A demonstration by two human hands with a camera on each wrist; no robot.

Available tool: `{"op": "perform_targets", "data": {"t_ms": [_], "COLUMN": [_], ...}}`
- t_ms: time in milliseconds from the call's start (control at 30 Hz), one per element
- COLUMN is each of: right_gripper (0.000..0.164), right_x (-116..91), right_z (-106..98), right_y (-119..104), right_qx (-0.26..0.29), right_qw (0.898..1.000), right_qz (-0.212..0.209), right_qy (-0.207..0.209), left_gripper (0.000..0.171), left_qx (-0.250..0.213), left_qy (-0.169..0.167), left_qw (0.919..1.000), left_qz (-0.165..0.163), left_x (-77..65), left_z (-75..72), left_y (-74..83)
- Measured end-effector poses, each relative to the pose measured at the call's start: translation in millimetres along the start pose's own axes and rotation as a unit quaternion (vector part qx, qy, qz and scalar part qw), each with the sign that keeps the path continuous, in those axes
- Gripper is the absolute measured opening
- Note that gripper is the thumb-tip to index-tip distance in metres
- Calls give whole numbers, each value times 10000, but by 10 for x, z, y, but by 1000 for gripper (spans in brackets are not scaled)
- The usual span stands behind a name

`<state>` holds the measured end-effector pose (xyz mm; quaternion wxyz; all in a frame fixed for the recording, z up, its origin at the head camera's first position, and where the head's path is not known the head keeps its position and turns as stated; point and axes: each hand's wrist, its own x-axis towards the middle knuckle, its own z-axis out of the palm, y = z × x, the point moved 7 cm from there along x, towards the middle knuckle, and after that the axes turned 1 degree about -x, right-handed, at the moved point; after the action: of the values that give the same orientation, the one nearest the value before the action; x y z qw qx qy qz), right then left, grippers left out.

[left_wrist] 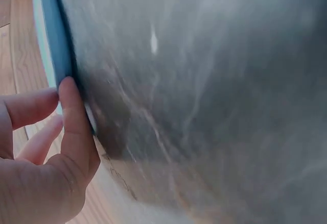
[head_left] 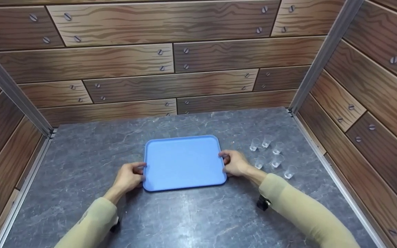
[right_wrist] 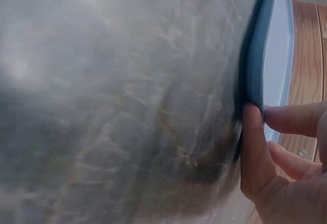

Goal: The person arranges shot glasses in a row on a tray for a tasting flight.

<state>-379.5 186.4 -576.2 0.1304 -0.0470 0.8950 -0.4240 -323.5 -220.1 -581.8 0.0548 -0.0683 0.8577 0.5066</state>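
Note:
A blue rectangular tray with rounded corners lies in the middle of the grey marbled tabletop, with nothing on it. My left hand pinches its left edge between thumb and fingers. At the opposite short edge, my right hand grips the rim the same way. In the left wrist view the thumb and fingers of the left hand meet on the tray's rim. The right wrist view shows the right hand with thumb and fingers at the blue rim.
Several small clear cups stand in a loose group to the right of the tray, close to the right hand and forearm. Wood-patterned walls enclose the grey table at the back and both sides, with metal posts in the corners.

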Motion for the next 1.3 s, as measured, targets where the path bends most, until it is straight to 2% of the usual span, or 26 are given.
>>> {"op": "perform_targets", "data": {"t_ms": [233, 367, 667, 800, 1033, 1300], "right_gripper": [71, 70, 67, 67, 68, 62], "right_x": [-191, -290, -435, -472, -495, -530], "right_z": [19, 28, 7, 10, 0, -26], "right_y": [36, 50, 87, 110, 125, 70], "right_qx": [-39, -88, -622, -507, -390, -429], "right_qw": [9999, 9995, 9956, 9959, 9961, 9933], "right_qz": [-67, -247, -688, -723, -729, -987], "right_qy": [-73, -190, -126, -208, -294, -422], "left_gripper": [61, 61, 59, 58, 56, 50], "left_qx": [-147, -177, -178, -311, -372, -93], "left_qy": [-1, 22, 11, -34, -155, 54], "left_qw": [9999, 9998, 9997, 9994, 9989, 9997], "left_qz": [-42, -115, -173, -172, -237, -224], "left_x": [-206, -313, -462, -517, -545, -432], "left_z": [40, 69, 123, 132, 133, 122], "left_y": [-39, -58, -100, -108, -95, -69]}}
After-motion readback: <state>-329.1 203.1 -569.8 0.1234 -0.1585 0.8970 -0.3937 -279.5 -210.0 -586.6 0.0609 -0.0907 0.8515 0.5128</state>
